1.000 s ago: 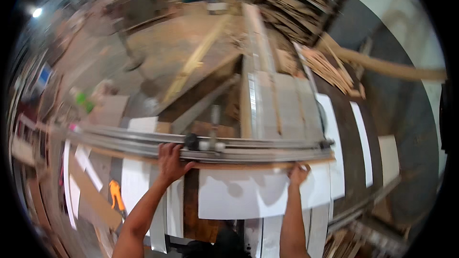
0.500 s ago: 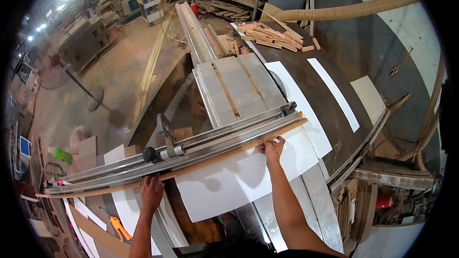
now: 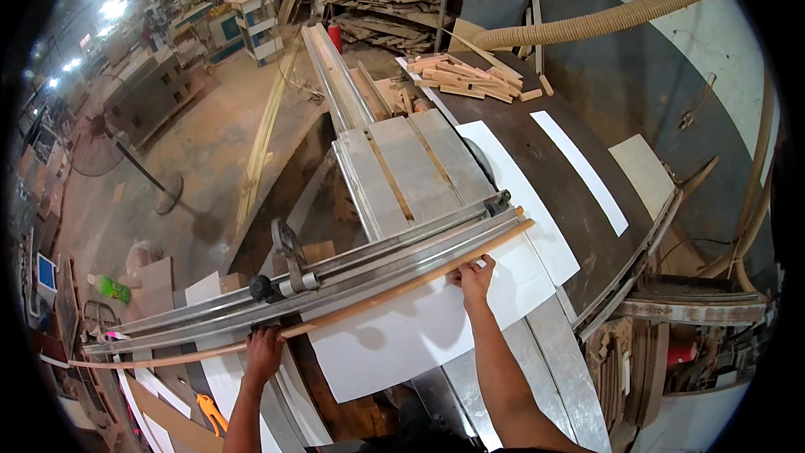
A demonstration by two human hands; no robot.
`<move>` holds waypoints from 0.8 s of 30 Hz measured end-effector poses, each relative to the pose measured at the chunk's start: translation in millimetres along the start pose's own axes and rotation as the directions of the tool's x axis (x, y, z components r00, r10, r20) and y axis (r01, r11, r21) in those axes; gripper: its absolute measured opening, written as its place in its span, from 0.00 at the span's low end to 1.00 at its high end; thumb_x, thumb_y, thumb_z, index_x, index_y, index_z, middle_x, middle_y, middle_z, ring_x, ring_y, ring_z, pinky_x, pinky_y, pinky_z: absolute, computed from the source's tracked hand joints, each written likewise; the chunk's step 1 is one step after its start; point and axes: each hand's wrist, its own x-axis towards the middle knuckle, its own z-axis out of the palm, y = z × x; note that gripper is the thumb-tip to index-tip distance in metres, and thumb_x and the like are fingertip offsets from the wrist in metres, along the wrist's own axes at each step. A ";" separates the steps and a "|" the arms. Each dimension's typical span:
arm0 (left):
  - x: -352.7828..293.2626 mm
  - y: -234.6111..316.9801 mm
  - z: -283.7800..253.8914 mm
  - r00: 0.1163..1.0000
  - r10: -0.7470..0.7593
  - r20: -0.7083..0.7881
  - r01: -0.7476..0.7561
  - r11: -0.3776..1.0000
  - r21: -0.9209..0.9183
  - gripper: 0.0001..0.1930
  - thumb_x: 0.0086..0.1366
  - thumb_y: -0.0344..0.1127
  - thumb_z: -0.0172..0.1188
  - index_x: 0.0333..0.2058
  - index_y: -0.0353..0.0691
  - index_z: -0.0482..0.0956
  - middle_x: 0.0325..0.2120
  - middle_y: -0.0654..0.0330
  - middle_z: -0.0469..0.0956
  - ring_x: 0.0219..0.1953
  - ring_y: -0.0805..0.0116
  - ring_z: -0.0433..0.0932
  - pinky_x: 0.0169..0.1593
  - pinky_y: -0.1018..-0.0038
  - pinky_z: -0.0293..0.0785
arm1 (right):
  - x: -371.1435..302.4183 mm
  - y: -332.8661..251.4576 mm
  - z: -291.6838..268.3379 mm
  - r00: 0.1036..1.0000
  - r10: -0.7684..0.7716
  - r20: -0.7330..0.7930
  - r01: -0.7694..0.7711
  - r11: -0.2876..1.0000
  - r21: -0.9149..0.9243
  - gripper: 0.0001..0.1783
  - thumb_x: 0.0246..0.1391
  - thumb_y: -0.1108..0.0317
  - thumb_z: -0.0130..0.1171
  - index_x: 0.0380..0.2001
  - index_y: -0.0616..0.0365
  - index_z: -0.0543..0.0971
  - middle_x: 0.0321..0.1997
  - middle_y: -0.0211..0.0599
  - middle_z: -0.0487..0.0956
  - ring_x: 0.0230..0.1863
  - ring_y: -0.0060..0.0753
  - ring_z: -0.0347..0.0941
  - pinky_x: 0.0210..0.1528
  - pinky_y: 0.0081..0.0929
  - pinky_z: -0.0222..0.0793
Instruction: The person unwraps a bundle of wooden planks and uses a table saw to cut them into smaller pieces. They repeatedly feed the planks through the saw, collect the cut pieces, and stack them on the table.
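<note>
A long thin wooden strip (image 3: 402, 288) lies against the near side of the metal crosscut fence (image 3: 402, 262) of a sliding table saw. My left hand (image 3: 264, 354) is closed on the strip left of the middle, its fingers curled over the edge next to the fence. Further right, my right hand (image 3: 475, 278) pinches the strip near its right end, with the fingertips partly hidden. Under the right hand, a white sheet panel (image 3: 394, 352) rests across the saw table. A second white panel (image 3: 537, 210) lies beyond the strip's right end, beside the dark round saw blade area.
A grooved metal sliding table (image 3: 402, 168) extends ahead. Short wood offcuts (image 3: 470, 80) are heaped on the dark tabletop (image 3: 579, 193), near a white strip (image 3: 579, 172) and a ribbed hose (image 3: 604, 21). An orange-handled tool (image 3: 211, 413) lies at lower left. A fan (image 3: 113, 138) stands further left.
The view has tilted slightly, so the scene sits a little lower. Both hands keep their hold on the strip, which stays against the fence.
</note>
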 end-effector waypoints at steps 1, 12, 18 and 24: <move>-2.3 0.4 2.8 0.999 0.015 -0.034 -0.015 1.000 0.010 0.17 0.68 0.43 0.55 0.50 0.41 0.77 0.46 0.48 0.76 0.52 0.45 0.71 0.60 0.50 0.59 | -1.0 0.7 -1.0 1.000 0.000 0.001 0.000 1.000 0.010 0.33 0.60 0.76 0.57 0.62 0.57 0.51 0.35 0.42 0.78 0.24 0.29 0.76 0.24 0.27 0.75; -13.8 4.9 11.3 0.974 0.016 -0.225 -0.007 0.999 0.041 0.23 0.52 0.41 0.72 0.45 0.41 0.76 0.42 0.51 0.72 0.49 0.47 0.69 0.58 0.54 0.58 | -8.0 5.3 -0.3 0.997 0.000 -0.080 -0.005 0.998 -0.068 0.38 0.58 0.71 0.61 0.68 0.59 0.55 0.33 0.39 0.76 0.22 0.28 0.77 0.21 0.26 0.77; -10.9 -13.7 21.9 0.966 0.005 -0.258 0.024 0.994 0.111 0.26 0.47 0.44 0.76 0.42 0.41 0.76 0.41 0.51 0.73 0.50 0.48 0.69 0.60 0.53 0.58 | -9.0 0.3 7.1 0.994 -0.054 -0.095 0.035 0.982 -0.188 0.44 0.56 0.68 0.65 0.71 0.60 0.53 0.28 0.38 0.77 0.17 0.28 0.76 0.17 0.26 0.74; -3.9 -21.2 28.6 0.948 -0.061 -0.314 0.113 0.982 0.151 0.25 0.44 0.45 0.77 0.37 0.40 0.77 0.38 0.49 0.77 0.48 0.46 0.72 0.60 0.53 0.59 | -11.5 -8.9 9.7 0.995 -0.072 -0.075 0.048 0.959 -0.281 0.51 0.53 0.68 0.68 0.72 0.60 0.48 0.28 0.39 0.77 0.16 0.29 0.76 0.15 0.27 0.73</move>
